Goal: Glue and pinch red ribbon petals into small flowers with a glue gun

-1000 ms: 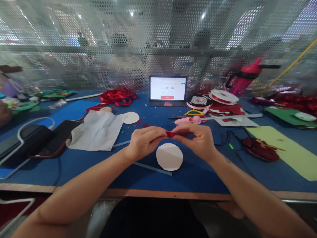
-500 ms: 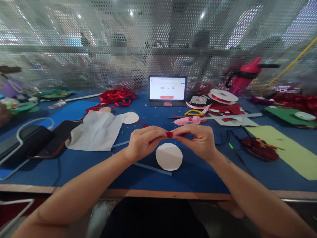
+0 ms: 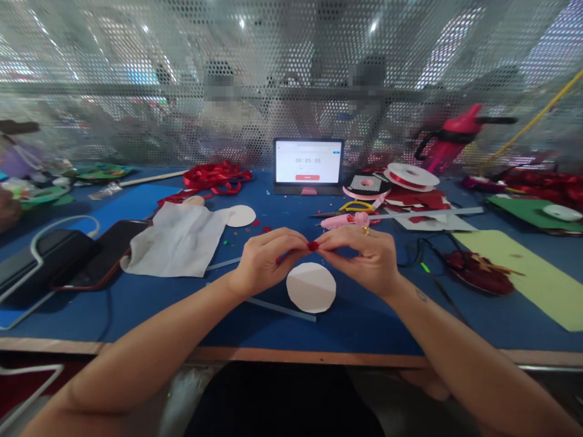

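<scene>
A small piece of red ribbon (image 3: 313, 246) is pinched between my two hands above the table. My left hand (image 3: 268, 258) grips its left side with thumb and fingertips. From the other side, my right hand (image 3: 362, 255), with a ring on one finger, pinches it too. Most of the piece is hidden by my fingers. Just below them a white round disc (image 3: 311, 288) lies flat on the blue table. Beyond my right hand rests a pink hot glue gun (image 3: 345, 221) with a long clear glue stick (image 3: 432, 213) in it.
Yellow-handled scissors (image 3: 355, 207) and ribbon spools (image 3: 412, 175) lie behind the glue gun. A tablet (image 3: 308, 162) showing a timer stands at the back. Left are a grey cloth (image 3: 175, 243), a phone (image 3: 102, 255) and red ribbon (image 3: 216, 177). Glue sticks (image 3: 282, 308) lie near the disc.
The red ribbon piece looks more bunched and rounder between my fingertips. Both hands have shifted only slightly. The timer went from 00:05:04 to 00:05:05.
</scene>
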A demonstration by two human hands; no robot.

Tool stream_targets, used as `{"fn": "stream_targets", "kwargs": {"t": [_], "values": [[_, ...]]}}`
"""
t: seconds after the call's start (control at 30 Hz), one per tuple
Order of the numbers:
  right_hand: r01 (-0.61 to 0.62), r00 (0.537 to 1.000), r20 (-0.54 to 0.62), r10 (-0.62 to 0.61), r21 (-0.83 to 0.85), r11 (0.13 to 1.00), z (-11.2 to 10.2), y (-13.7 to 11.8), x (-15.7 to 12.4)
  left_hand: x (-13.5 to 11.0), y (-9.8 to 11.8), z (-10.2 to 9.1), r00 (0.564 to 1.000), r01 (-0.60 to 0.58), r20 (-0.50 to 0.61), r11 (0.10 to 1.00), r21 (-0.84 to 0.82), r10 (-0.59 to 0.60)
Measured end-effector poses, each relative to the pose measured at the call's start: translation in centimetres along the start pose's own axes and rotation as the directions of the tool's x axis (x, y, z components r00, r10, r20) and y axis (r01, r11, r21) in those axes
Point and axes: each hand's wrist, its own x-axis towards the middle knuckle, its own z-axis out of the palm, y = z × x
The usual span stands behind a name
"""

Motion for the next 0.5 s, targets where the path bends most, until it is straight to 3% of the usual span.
{"fn": "stream_targets", "kwargs": {"t": [0.5], "values": [[0.098,0.995,0.013,-0.097,-0.069,0.993,0.23,0.15,-0.25,0.00,0.04,0.09,1.000,-0.004,0.022,0.999,0.037,0.003]]}}
